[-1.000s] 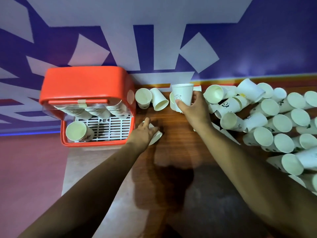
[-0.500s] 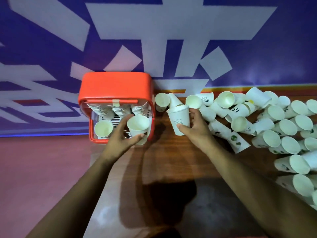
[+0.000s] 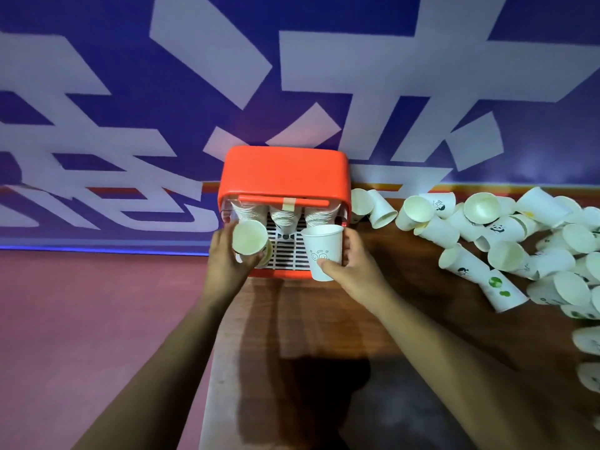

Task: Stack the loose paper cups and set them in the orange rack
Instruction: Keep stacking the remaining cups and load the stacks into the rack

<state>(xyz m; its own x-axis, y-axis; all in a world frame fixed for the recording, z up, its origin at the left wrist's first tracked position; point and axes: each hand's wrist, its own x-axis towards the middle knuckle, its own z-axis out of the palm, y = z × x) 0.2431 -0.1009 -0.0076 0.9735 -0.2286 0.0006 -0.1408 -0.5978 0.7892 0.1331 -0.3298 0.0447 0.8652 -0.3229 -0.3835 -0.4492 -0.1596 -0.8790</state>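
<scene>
Here, the left hand (image 3: 227,259) grips the left cup (image 3: 250,237), mouth facing the camera; at its three o'clock, the right hand (image 3: 355,271) grips the printed cup (image 3: 324,251), mouth toward twelve.

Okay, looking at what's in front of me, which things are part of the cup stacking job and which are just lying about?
Part of the job:
orange rack
cup stacks inside it
cup held by the left hand
printed cup held by the right hand
loose cups heaped on the right

Just there:
wooden table
wall banner
red floor
</scene>
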